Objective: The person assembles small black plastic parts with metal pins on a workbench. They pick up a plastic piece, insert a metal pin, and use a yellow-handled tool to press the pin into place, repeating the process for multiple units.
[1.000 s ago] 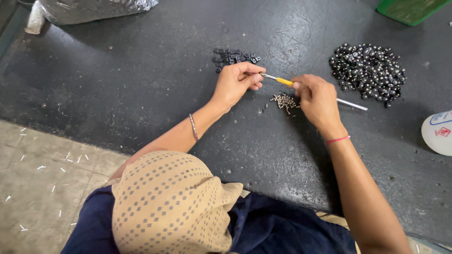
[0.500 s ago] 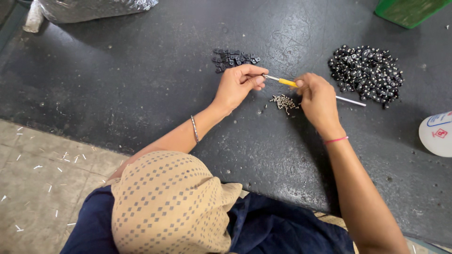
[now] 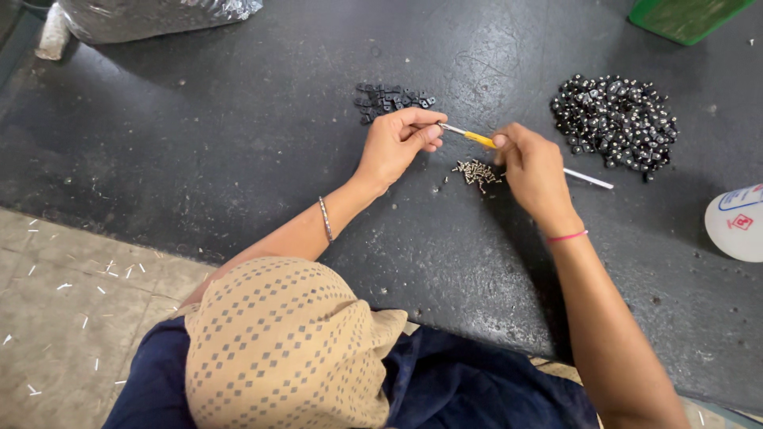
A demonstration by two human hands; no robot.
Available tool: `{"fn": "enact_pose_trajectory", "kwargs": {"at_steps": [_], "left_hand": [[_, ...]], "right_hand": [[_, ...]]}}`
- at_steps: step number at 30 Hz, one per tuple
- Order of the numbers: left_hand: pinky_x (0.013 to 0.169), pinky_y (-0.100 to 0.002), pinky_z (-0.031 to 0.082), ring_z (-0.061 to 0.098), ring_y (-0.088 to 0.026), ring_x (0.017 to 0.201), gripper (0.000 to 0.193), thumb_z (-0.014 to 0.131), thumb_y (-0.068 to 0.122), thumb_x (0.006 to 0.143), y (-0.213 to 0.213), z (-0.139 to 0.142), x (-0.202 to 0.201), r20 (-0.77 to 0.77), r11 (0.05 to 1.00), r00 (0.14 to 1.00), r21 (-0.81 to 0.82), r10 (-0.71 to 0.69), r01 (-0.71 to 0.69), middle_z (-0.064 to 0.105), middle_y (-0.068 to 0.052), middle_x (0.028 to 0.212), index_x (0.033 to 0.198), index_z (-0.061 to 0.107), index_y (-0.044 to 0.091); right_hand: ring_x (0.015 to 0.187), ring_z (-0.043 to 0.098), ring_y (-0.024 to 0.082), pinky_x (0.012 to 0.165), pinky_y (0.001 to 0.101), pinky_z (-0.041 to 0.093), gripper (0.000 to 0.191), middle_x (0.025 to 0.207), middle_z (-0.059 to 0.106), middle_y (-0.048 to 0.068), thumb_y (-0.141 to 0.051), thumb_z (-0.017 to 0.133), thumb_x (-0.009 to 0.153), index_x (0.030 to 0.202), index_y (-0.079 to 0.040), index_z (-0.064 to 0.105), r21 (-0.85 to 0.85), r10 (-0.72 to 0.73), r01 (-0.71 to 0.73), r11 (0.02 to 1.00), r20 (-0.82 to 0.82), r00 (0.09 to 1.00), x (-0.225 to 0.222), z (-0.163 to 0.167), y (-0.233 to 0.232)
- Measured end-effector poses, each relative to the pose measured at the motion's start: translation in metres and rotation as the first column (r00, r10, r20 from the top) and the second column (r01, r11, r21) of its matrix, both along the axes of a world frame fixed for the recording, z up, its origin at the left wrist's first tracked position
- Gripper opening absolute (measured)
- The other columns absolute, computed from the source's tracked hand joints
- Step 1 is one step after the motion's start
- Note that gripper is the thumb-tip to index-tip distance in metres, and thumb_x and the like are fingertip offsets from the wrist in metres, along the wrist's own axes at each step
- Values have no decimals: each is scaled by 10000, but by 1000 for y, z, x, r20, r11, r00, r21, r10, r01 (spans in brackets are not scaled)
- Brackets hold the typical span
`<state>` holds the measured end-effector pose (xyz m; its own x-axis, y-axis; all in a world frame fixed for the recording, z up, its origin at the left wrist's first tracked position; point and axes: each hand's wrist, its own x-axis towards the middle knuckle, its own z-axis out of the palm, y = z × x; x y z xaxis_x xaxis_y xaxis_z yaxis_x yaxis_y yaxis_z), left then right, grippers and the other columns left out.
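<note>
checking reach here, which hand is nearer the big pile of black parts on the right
Right. The right hand, holding the yellow-handled tool, sits just left of the big pile of black parts. The left hand is further left, beside the small pile of black parts.

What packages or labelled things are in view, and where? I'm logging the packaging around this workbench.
Clear plastic bag: top left corner of the dark table, crinkled, silvery-grey contents, cut off by the frame.
Green box: top right corner, flat-sided, bright green, only partly in view.
White round container: right edge, past the right hand, with a label carrying blue edging and a small red mark.
No signs or screens.
</note>
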<state>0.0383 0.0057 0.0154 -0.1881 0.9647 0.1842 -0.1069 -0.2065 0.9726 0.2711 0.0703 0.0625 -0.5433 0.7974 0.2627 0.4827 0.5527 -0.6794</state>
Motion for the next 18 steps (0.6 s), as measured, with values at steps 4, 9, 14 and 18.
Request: {"fn": "enact_pose_trajectory", "kwargs": {"at_steps": [4, 9, 14, 18], "left_hand": [[788, -244, 611, 726, -103, 857, 211, 675, 64, 1000, -1, 1, 0, -21, 1000, 1000, 1, 15, -15, 752, -59, 977, 1185, 719, -28], [784, -243, 610, 725, -101, 854, 212, 678, 79, 996, -1, 0, 0, -15, 1000, 1000, 9, 4, -4, 754, -52, 975, 1178, 721, -22], [783, -241, 604, 720, -102, 857, 214, 685, 72, 996, 0, 0, -1, -27, 1000, 1000, 2, 15, -15, 750, -53, 975, 1183, 718, -26], [824, -242, 605, 724, -101, 890, 231, 676, 47, 990, -1, -2, 0, -29, 1000, 1000, 25, -5, 6, 749, -55, 1003, 1207, 699, -29]], "right_hand": [[776, 646, 220, 700, 324, 533, 297, 919, 617, 147, -105, 792, 861, 1014, 29, 577, 160, 139, -114, 981, -155, 978, 2, 2, -1], [772, 669, 192, 707, 340, 525, 79, 875, 679, 87, -84, 706, 1002, 1058, -35, 679, -18, -16, 16, 1000, -43, 999, 5, -1, 1], [833, 659, 199, 760, 344, 521, 91, 900, 677, 87, -35, 726, 1034, 1071, -11, 646, 88, 54, -52, 995, -14, 998, 3, -2, 3], [788, 655, 211, 698, 335, 532, 229, 940, 647, 136, -49, 785, 874, 1007, 20, 613, 65, 73, -66, 996, -117, 990, 4, 1, 3]]}}
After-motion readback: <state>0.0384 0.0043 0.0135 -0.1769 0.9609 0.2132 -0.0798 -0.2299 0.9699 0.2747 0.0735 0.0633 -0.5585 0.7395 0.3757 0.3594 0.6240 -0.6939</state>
